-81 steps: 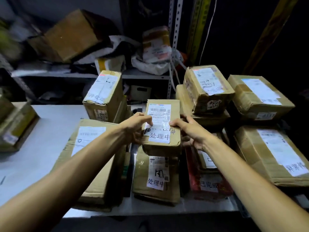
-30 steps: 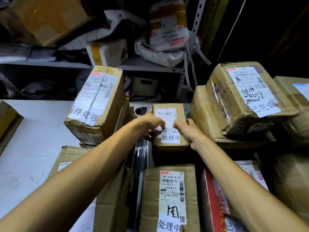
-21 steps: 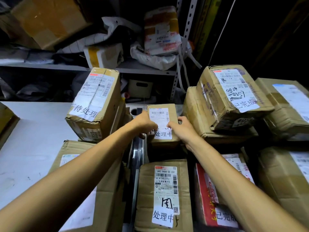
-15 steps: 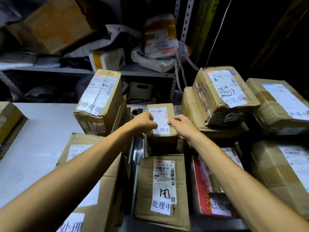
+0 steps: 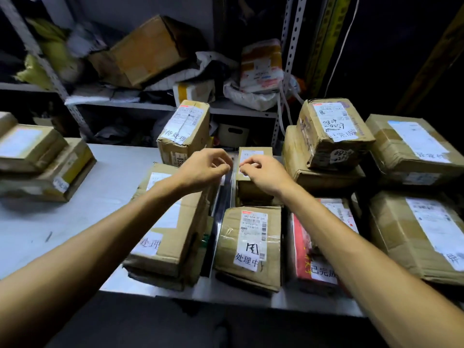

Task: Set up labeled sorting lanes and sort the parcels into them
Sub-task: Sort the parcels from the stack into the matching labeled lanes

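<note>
Two grips hovered over the small parcel (image 5: 251, 190), likely lane-mate behind the 处理中 parcel (image 5: 248, 247): your left hand (image 5: 204, 169) released, right hand (image 5: 266, 175) unclear.

The front middle carton (image 5: 226, 247) bears a printed label headed "642 H468 00 031" and a white slip (image 5: 247, 260) reading "处理中"; the upright carton (image 5: 198, 131) behind it shows a slip with "待处理"; the top carton of the right stack (image 5: 308, 136) has handwritten digits starting "082" and a slip "已完成", with "082" again on its side sticker; the red parcel (image 5: 300, 242) carries "已完成"; the big left carton (image 5: 183, 222) shows only "处理"; the other labels are too blurred to read.
</note>
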The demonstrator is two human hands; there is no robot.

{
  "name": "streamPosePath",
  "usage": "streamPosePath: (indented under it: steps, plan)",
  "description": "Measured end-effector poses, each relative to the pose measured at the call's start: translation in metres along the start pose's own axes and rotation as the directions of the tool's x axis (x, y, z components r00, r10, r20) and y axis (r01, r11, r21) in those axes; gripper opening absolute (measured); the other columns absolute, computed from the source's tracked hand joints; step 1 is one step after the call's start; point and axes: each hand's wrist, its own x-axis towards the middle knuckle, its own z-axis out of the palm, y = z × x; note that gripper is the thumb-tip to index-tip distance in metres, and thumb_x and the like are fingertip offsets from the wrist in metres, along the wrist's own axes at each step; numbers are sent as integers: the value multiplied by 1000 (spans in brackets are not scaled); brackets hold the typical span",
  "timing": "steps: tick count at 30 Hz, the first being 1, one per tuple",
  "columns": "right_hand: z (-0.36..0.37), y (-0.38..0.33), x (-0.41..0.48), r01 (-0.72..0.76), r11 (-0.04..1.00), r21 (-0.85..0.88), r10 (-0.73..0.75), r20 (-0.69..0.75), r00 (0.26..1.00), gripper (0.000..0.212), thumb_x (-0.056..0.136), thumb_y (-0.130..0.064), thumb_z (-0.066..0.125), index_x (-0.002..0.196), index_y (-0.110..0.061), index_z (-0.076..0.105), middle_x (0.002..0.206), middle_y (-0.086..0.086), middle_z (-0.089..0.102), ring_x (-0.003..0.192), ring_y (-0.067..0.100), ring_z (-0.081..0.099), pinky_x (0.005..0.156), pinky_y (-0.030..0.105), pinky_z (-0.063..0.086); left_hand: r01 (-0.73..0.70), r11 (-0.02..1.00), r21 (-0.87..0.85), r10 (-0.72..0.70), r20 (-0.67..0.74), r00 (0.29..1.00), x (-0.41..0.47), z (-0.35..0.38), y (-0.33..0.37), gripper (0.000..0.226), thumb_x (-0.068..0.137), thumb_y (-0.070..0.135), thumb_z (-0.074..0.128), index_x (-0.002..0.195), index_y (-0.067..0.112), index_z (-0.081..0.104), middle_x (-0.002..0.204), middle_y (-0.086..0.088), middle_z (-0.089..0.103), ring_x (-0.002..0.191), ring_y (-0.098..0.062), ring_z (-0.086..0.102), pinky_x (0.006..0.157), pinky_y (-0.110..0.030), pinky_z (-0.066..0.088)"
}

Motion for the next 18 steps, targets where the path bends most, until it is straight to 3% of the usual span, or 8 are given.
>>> streamPosePath:
  steps: [3, 6, 11, 18]
  plan:
    - [-1, -30, -5, 99, 995, 11, -99, 80, 992, 16, 92, -20, 57, 94, -18, 73, 67, -9, 60, 64, 8, 52, 68, 27, 42, 21, 999, -38, -23, -45, 999, -35, -28, -1, 12, 88, 23, 60, 96, 23, 70, 95, -1, 71, 80, -8, 63, 74, -30, 50]
    - [11, -65, -8, 214, 977, 18, -215, 106, 971, 13, 90, -22, 60, 90, -23, 72, 69, -11, 62, 66, 6, 54, 71, 28, 46, 65, 997, -43, -69, -105, 992, -69, -55, -4, 12, 90, 23, 62, 97, 20, 71, 95, -1, 71, 84, -14, 65, 73, -26, 50]
    - [57, -115, -23, 335, 942, 9, -324, 280, 904, 19, 91, -25, 58, 100, -18, 73, 88, -2, 70, 84, 15, 63, 80, 33, 53, 179, 983, 30, -169, -202, 965, -118, -86, -27, 13, 94, 17, 60, 103, 17, 69, 103, -6, 69, 94, -20, 66, 88, -38, 54]
    - [122, -168, -30, 463, 886, -27, -407, 435, 803, 21, 94, -24, 56, 105, -18, 72, 100, 1, 70, 91, 19, 65, 88, 41, 55, 316, 948, 22, -293, -319, 901, -178, -122, -74, 16, 96, 26, 58, 107, 24, 69, 104, 2, 68, 97, -15, 65, 87, -35, 54]
